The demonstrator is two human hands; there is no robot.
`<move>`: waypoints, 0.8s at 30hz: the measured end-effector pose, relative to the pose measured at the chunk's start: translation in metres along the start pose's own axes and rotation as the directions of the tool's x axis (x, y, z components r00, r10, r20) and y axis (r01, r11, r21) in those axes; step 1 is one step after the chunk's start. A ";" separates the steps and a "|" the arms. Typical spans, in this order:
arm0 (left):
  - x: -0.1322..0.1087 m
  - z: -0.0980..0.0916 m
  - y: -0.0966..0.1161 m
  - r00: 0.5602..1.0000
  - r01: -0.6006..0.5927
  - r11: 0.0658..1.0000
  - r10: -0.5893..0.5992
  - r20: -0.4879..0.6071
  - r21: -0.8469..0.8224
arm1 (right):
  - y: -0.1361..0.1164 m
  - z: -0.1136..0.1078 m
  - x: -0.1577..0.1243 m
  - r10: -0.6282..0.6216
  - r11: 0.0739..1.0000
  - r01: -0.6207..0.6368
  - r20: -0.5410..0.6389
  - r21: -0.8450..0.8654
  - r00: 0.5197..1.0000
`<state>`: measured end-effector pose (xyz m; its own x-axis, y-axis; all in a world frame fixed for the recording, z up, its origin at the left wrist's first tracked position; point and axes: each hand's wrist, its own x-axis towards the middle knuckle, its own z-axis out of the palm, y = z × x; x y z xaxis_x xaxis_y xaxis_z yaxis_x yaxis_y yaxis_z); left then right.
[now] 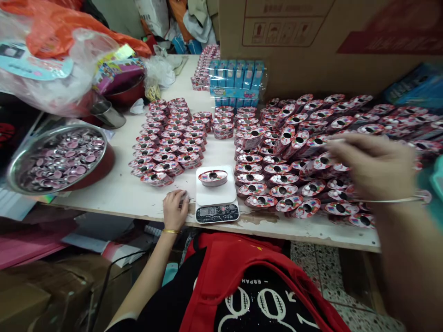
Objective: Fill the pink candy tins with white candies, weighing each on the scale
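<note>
My left hand (175,210) rests on the white table's front edge (114,198), just left of a digital kitchen scale (216,198), fingers loosely curled and holding nothing visible. On the scale's white pan sits a red-and-white oval candy cup (212,177) with a dark hole in its top. My right hand (372,166), blurred, hangs over a dense group of similar cups (284,184) at the right. Its fingertips point left, and I cannot tell whether they hold anything. A smaller block of cups (169,138) stands left of the scale.
A steel bowl (57,159) of pink-and-silver lids sits in a red basin at the left. Plastic bags (58,60) crowd the back left. Shrink-wrapped blue boxes (235,83) stand before a large cardboard carton (294,32). The table edge drops to a tiled floor.
</note>
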<state>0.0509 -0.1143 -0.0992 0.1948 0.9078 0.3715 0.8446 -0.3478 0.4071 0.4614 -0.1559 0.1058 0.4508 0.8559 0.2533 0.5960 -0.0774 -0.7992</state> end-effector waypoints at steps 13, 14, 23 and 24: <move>-0.004 -0.001 -0.002 0.999 0.016 0.997 -0.019 -0.041 -0.071 | -0.046 0.194 -0.025 -0.360 0.929 0.336 0.590 0.155 0.722; -0.004 -0.001 -0.002 0.999 0.019 0.997 -0.022 -0.039 -0.076 | -0.046 0.193 -0.025 -0.361 0.928 0.339 0.584 0.153 0.727; -0.003 -0.004 0.002 0.999 0.033 0.994 -0.037 -0.036 -0.101 | -0.046 0.145 -0.026 0.077 0.770 -0.426 0.594 0.475 0.801; -0.004 -0.004 0.002 0.999 0.033 0.994 -0.037 -0.036 -0.103 | -0.043 0.136 -0.027 0.129 0.721 -0.490 0.599 0.491 0.790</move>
<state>0.0497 -0.1191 -0.0965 0.1449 0.9109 0.3863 0.7945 -0.3398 0.5033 0.3330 -0.1058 0.0595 0.0350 0.9727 -0.2293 -0.1174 -0.2238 -0.9675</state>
